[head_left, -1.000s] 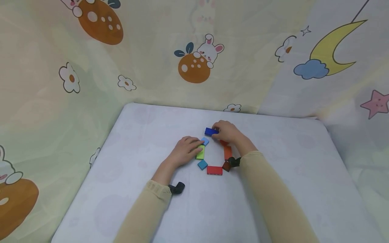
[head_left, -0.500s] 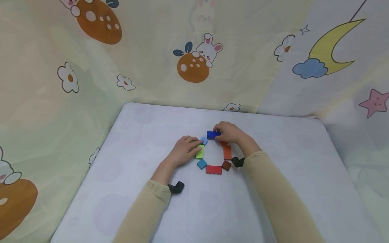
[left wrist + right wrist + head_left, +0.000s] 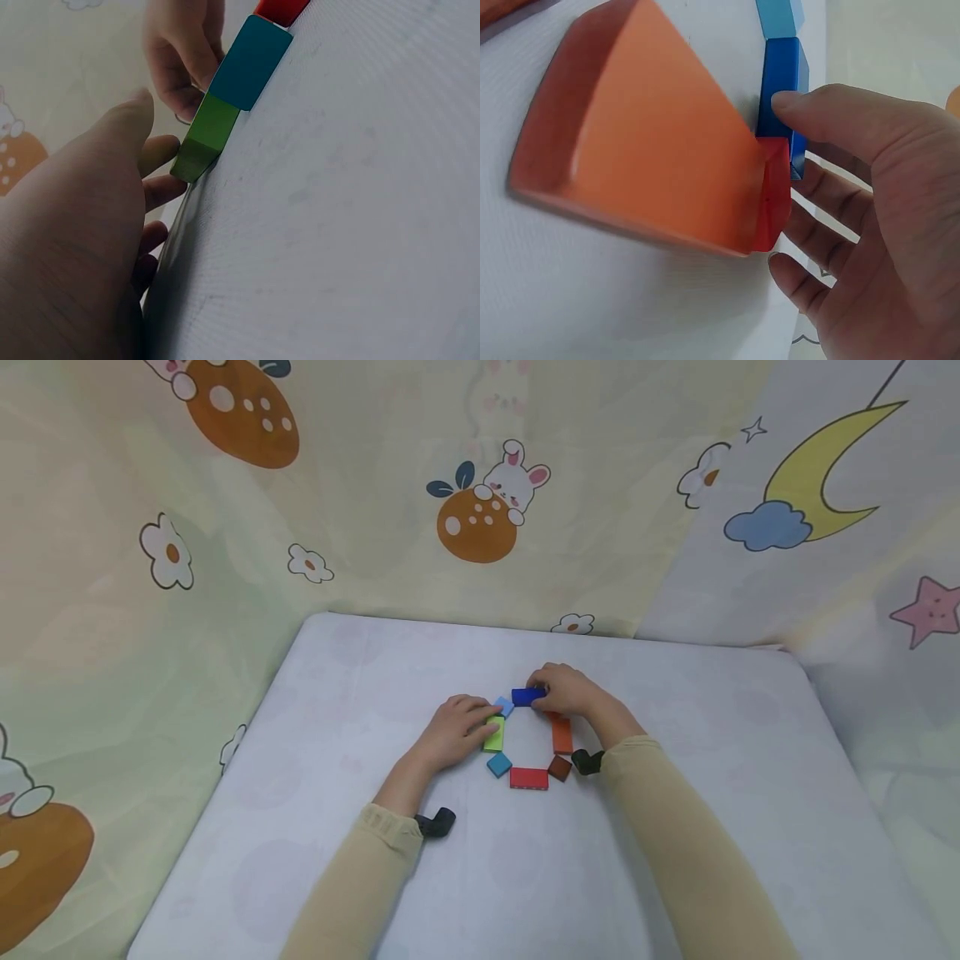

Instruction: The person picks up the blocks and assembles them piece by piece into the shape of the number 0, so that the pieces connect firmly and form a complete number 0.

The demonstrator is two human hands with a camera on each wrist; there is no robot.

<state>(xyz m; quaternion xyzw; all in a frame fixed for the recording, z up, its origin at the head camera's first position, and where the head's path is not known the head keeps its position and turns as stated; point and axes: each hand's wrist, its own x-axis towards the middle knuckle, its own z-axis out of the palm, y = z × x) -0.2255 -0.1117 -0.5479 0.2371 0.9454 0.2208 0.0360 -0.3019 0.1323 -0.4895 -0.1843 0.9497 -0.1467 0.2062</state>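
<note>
Colored blocks lie in a ring on the white table. At its far side my right hand (image 3: 566, 687) pinches a dark blue block (image 3: 522, 697). In the right wrist view, the thumb presses the blue block's (image 3: 780, 71) inner face, with fingers behind it. A small red block (image 3: 776, 187) sits against its end, mostly covered by the hand in the head view. My left hand (image 3: 453, 732) rests with extended fingers at a lime green block (image 3: 493, 742) and a light blue block (image 3: 506, 707). Its fingertips touch the green block's (image 3: 210, 131) outer side in the left wrist view.
A teal block (image 3: 498, 765), a long red block (image 3: 528, 779), a brown block (image 3: 559, 767) and an orange block (image 3: 562, 737) make up the ring's near and right sides. Patterned cloth (image 3: 360, 485) hangs behind the table (image 3: 300, 877).
My right hand has brought the dark blue block nearer and slightly right, down beside the light blue block, and straightened it. The left hand has stayed in place.
</note>
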